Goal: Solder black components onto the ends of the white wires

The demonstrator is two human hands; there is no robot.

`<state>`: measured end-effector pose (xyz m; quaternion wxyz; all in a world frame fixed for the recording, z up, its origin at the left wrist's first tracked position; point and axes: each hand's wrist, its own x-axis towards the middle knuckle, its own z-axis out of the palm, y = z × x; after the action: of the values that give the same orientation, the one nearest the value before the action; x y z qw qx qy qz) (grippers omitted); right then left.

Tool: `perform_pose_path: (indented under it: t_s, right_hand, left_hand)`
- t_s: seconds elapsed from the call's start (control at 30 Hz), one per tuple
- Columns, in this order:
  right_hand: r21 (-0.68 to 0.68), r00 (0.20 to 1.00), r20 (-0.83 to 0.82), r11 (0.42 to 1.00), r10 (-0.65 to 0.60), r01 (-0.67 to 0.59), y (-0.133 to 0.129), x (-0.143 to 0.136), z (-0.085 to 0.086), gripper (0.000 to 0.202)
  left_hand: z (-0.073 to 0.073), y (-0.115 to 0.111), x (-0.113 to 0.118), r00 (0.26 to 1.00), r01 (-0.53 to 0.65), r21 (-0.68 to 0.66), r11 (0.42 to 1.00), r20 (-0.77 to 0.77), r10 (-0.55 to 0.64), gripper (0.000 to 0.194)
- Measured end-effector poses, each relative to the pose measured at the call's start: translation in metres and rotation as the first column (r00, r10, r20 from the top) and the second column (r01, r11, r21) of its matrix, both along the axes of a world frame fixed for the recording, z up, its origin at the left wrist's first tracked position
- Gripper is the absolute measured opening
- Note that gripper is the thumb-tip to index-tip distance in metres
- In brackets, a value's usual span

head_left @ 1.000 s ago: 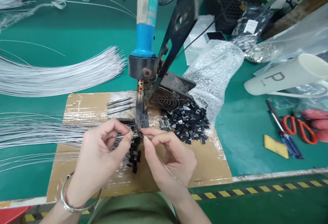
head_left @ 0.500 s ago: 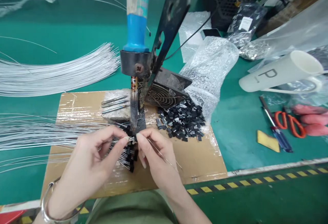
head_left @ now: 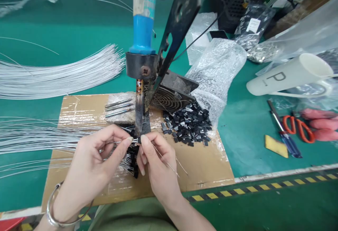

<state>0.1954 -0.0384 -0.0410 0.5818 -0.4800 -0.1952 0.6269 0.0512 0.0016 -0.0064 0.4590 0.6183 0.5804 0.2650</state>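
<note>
My left hand (head_left: pixel 96 158) pinches a thin white wire between thumb and forefinger, its tip at a small black connector (head_left: pixel 139 140). That connector is held in the fingertips of my right hand (head_left: pixel 161 166). A fine strand of solder wire (head_left: pixel 169 164) runs back across the right hand from its fingers. Straight above the fingertips stands a blue-handled soldering iron (head_left: pixel 144 33), clamped in a black metal stand (head_left: pixel 176 23), its tip pointing down close to the connector. Beneath and behind the hands lie several wires with black connectors (head_left: pixel 134 170) on their ends.
A heap of loose black connectors (head_left: pixel 188 123) lies on the cardboard sheet (head_left: pixel 203 167), beside a small fan (head_left: pixel 171 97). A bundle of white wires (head_left: pixel 66 77) lies to the left. On the right are a white mug (head_left: pixel 282 77), scissors (head_left: pixel 303 130), a screwdriver (head_left: pixel 289 143) and a yellow sponge (head_left: pixel 276 145).
Both hands stay close together under the iron's tip. The right hand has shifted slightly left and up, and the wire and connector sit a little nearer the tip.
</note>
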Motion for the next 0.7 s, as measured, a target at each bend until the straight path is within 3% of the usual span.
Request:
perform_pose_path:
  t_s: [0.7]
  right_hand:
    - [0.001, 1.000, -0.016, 1.000, -0.003, 0.003, -0.0010, -0.0012, -0.0052, 0.043]
  left_hand:
    - [-0.0033, -0.0004, 0.0016, 0.999, -0.029, -0.005, 1.000, 0.037, 0.029, 0.014]
